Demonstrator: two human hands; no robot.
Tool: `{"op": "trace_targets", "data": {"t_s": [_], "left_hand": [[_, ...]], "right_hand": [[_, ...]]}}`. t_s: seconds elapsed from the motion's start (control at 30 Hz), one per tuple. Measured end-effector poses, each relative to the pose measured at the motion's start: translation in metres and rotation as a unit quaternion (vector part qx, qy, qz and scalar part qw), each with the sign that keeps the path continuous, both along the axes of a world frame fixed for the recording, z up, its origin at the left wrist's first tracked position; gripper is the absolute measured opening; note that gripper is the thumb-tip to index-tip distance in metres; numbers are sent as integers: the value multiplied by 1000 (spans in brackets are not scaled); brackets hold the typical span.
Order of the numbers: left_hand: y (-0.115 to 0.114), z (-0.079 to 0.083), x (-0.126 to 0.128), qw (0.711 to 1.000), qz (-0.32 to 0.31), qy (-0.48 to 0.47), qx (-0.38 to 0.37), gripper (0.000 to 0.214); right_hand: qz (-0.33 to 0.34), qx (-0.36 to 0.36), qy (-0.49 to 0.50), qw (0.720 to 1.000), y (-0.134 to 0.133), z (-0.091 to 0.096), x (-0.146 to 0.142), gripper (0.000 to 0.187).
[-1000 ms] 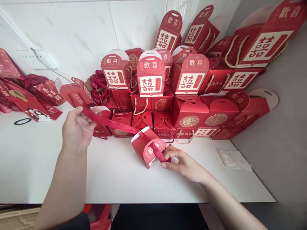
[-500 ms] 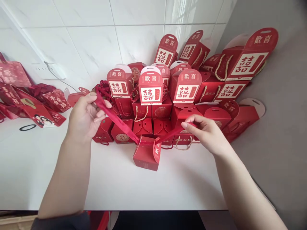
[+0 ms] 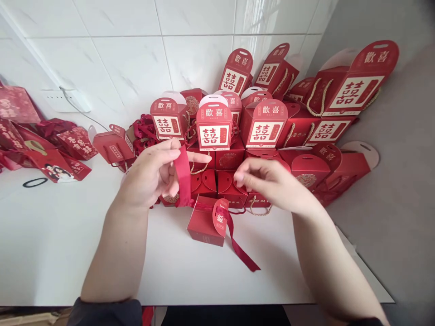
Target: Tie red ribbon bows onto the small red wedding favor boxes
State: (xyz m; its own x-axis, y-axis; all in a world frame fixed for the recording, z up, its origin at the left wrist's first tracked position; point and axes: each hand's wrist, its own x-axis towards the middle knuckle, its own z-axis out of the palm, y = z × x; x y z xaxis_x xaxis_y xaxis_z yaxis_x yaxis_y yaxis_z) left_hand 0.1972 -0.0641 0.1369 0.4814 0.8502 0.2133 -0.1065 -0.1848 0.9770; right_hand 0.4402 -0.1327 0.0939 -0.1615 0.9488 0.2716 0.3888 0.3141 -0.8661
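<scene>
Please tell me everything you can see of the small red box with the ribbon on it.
The small red box is glossy-looking card, upright on the white table. A rounded tab stands at its top. A dark red ribbon crosses it: one length rises to the left hand, the other trails onto the table.

Red gift boxes (image 3: 214,127) stacked vs. tiled wall (image 3: 118,59); black hair tie (image 3: 35,182) on white counter (image 3: 50,253); prob. red paper bags (image 3: 64,156) far L.

I'm getting a bright, evenly lit feed, with soft shadows on the white counter (image 3: 57,244), slight blur on the right hand (image 3: 272,183), and bending at the edges.
</scene>
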Motion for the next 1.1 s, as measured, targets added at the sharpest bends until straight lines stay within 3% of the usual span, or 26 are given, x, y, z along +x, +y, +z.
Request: {"op": "trace_targets", "data": {"t_s": [0.07, 0.23, 0.37, 0.5, 0.63, 0.8, 0.97, 1.1], "left_hand": [[2, 1, -2, 1000, -1, -17, -16, 25], [5, 6, -2, 995, -13, -86, -58, 24], [5, 8, -3, 988, -38, -138, -49, 22], [6, 12, -10, 982, -37, -185, -18, 24], [9, 16, -15, 976, 20, -216, -4, 31], [7, 19, -18, 971, 48, -232, 18, 33], [-2, 13, -7, 979, 55, -195, 35, 26], [-8, -6, 13, 993, 32, -92, 71, 7]], "right_hand": [[47, -92, -60, 993, -2, -25, 2, 22], [86, -165, -38, 982, -13, -94, -3, 20], [122, -232, 46, 964, -21, -113, 4, 23], [44, -208, 76, 974, -26, -102, 28, 29], [-36, -169, 27, 985, -32, -81, 53, 32], [-165, -39, -26, 985, -38, -46, 69, 28], [-309, 127, 2, 942, -30, -3, 50, 20], [-298, 199, 85, 930, -15, 17, 11, 18]]}}
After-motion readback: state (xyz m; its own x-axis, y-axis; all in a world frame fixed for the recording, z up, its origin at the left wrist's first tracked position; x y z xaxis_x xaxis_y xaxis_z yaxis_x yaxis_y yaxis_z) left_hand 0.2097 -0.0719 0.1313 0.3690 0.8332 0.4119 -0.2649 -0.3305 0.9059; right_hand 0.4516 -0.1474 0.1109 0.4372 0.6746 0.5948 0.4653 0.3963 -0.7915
